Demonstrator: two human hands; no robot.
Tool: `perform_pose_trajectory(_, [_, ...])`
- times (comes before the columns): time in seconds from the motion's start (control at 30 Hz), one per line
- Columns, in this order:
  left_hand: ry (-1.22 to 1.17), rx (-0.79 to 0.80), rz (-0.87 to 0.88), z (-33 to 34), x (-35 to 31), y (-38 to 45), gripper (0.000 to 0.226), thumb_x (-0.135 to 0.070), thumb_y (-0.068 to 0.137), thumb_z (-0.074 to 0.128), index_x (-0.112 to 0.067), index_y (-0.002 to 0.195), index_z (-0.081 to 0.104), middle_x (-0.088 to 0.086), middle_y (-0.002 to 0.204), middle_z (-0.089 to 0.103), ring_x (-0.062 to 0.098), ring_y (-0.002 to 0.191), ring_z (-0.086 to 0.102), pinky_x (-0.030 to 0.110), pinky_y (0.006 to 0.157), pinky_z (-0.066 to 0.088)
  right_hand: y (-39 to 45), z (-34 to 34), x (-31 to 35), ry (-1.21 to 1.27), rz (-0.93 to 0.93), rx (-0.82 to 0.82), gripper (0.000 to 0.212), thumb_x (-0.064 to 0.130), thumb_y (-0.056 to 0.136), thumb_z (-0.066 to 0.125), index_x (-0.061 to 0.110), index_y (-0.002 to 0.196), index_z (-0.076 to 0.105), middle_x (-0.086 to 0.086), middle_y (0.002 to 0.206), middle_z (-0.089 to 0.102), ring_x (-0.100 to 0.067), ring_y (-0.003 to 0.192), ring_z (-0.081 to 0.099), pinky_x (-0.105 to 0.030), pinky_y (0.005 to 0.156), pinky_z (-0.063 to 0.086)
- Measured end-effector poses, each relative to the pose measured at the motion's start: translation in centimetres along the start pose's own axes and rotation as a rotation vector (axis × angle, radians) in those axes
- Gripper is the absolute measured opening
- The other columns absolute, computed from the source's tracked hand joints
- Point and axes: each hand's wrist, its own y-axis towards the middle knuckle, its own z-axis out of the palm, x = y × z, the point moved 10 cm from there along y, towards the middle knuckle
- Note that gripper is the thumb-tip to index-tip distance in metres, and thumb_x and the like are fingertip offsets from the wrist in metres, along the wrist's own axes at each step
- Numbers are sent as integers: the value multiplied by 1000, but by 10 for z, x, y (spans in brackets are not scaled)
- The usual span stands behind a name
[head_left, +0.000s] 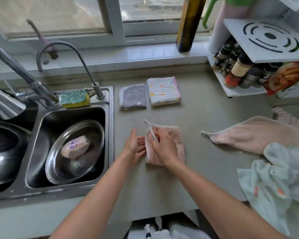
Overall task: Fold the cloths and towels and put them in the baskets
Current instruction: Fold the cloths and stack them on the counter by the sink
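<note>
A small pink cloth (177,140), folded, lies on the grey counter (205,107) in front of me. My right hand (164,149) rests on top of it and pinches its white hanging loop. My left hand (135,147) lies just left of the cloth, fingers straight, touching its left edge. Behind it sit two folded cloths side by side: a grey one (133,96) and a white one with coloured spots (164,90). To the right lie an unfolded pink towel (248,135) and a crumpled pale green towel (280,180). No basket is in view.
A steel double sink (109,128) on the left holds a metal bowl (59,161) with a wrapped item. Two taps and a sponge (75,99) stand behind it. A white spice rack (240,90) occupies the back right corner, and a dark bottle (188,26) stands on the sill.
</note>
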Motion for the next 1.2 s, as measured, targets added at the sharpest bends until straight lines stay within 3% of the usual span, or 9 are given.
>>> perform_pose_trajectory(0.23, [-26,29,15,0,1,4,62,-53,101,19,-4,111,56,12,103,62,23,100,58,35,94,44,-5,29,3,-49,-41,134,18,19,89,57,11,102,65,-8,98,62,-25,89,59,-34,77,46])
perform_pose_trajectory(0.4, [60,20,42,-2,1,9,53,-48,102,25,-6,101,57,11,91,64,25,94,60,35,85,48,-4,19,-4,227,16,290,26,3,91,50,9,107,70,-1,91,70,-16,81,65,-34,81,53])
perform_pose_trajectory(0.57, [789,-174,321,-1,-16,18,37,-45,90,53,-10,79,61,10,81,64,29,81,60,32,68,42,-1,-67,-37,3,-60,-178,28,4,88,55,9,114,63,-8,112,64,-23,106,58,-31,91,42])
perform_pose_trajectory(0.67, [918,-278,349,7,-16,19,40,-44,82,59,-9,99,64,11,98,68,32,94,63,34,75,49,10,-61,-71,68,89,-6,48,9,90,58,8,136,45,-11,132,50,-24,122,48,-32,104,36])
perform_pose_trajectory(0.77, [825,-162,362,28,-13,23,15,-24,85,60,-10,79,63,10,85,68,23,83,62,35,70,49,10,-53,-85,297,188,142,60,8,88,61,17,142,36,-7,127,52,-17,107,56,-27,94,46])
perform_pose_trajectory(0.9, [551,96,561,53,-38,-11,18,-2,90,57,-18,97,64,-9,85,68,3,79,63,15,66,50,9,-77,-61,391,-15,183,53,-6,82,59,21,127,50,4,101,59,-1,73,55,-11,65,46])
perform_pose_trajectory(1.0, [471,186,613,52,-51,-22,19,-1,90,60,-19,94,67,-14,79,72,-2,77,65,13,67,51,9,-100,-40,230,-239,111,37,-7,77,62,23,99,60,15,93,57,3,78,57,-18,70,49])
perform_pose_trajectory(1.07, [476,202,631,51,-58,-25,8,-9,90,63,-13,94,69,-8,81,73,6,79,66,18,68,52,9,-107,-30,119,-343,82,25,-5,75,64,16,88,63,13,90,53,-7,82,58,-25,75,50])
perform_pose_trajectory(1.2, [489,214,631,54,-64,-21,18,-19,92,62,-9,105,69,3,97,72,10,89,65,23,75,50,13,-115,-22,70,-379,119,22,3,75,72,20,79,59,8,94,55,-15,85,58,-24,76,48])
